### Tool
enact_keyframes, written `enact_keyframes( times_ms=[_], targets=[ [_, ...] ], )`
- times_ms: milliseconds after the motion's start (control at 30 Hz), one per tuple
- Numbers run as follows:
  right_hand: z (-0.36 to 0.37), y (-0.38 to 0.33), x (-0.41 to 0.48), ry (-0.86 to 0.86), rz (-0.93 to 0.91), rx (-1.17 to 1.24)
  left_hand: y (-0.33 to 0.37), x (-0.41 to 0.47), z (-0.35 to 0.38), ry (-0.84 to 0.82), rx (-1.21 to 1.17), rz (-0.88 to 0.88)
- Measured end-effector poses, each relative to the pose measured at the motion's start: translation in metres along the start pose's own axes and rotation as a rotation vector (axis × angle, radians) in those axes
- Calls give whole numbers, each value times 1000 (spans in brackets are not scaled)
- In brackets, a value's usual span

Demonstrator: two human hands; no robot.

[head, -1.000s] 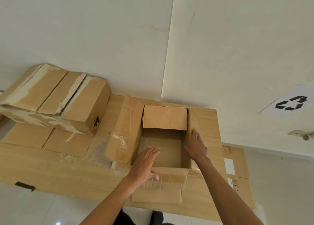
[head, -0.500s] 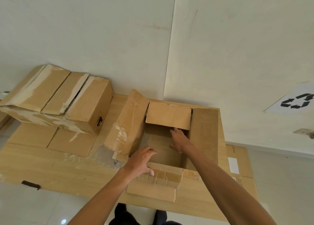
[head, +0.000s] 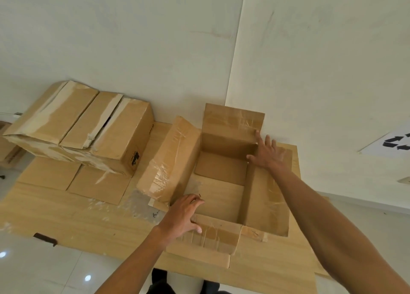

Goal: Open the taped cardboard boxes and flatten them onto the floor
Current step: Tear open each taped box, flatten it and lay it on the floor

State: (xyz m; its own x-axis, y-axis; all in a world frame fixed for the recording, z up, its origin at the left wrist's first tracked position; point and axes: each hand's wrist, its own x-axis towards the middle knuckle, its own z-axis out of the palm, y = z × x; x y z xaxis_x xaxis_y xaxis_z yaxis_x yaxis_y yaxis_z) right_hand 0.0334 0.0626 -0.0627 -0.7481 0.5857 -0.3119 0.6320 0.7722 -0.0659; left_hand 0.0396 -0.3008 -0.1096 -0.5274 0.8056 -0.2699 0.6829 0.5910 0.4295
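Open box, both hands on flaps
Open box stands on the wooden table; left hand spread flat on near flap, right hand open against raised far flap; taped box sits left

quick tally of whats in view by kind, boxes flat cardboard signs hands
Open cardboard box: 1
Taped cardboard box: 1
Flat cardboard sheets under the taped box: 2 panels showing
Recycling sign on the wall: 1
Hands: 2, left hand on the near flap, right hand at the far right corner
Total: 7
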Motion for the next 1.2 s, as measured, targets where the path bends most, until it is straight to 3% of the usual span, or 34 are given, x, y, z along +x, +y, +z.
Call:
enact_keyframes(
  times_ms=[200, 367, 500, 567, 633, 733, 800, 833, 1000, 1100, 1200],
  targets=[
    [12, 14, 3, -172, 102, 19, -32, -2, -10, -29, 73, -30],
    [20, 33, -2, -186, 114, 269, -42, -4, -34, 25, 34, 22],
    [19, 46, -45, 127, 367, 636, -32, -18, -68, 481, -34, 55],
    [27, 62, -71, 147, 521, 859, -35, -18, -83, 716, 15, -8],
    [41, 76, -89, 85, 624, 1102, -42, -15, -92, 834, -6, -202],
    [52, 78, -110, -33, 538, 1386, -50, -7, -101, 895, -413, -549],
    [43, 71, -120, -4, 459, 1530, -51, 0, -109, 862, -783, -656],
    [33, 67, -123, 14, 427, 1567, -52, 3, -112, 828, -848, -641],
    [-31, 41, -138, 100, 241, 1499, -40, 14, -116, 785, -667, -354],
    [-71, 28, -149, 115, 146, 1518, -24, 22, -127, 770, -588, -354],
    [-109, 13, -164, 188, 63, 1586, -9, 24, -144, 782, -365, -368]
  ],
)
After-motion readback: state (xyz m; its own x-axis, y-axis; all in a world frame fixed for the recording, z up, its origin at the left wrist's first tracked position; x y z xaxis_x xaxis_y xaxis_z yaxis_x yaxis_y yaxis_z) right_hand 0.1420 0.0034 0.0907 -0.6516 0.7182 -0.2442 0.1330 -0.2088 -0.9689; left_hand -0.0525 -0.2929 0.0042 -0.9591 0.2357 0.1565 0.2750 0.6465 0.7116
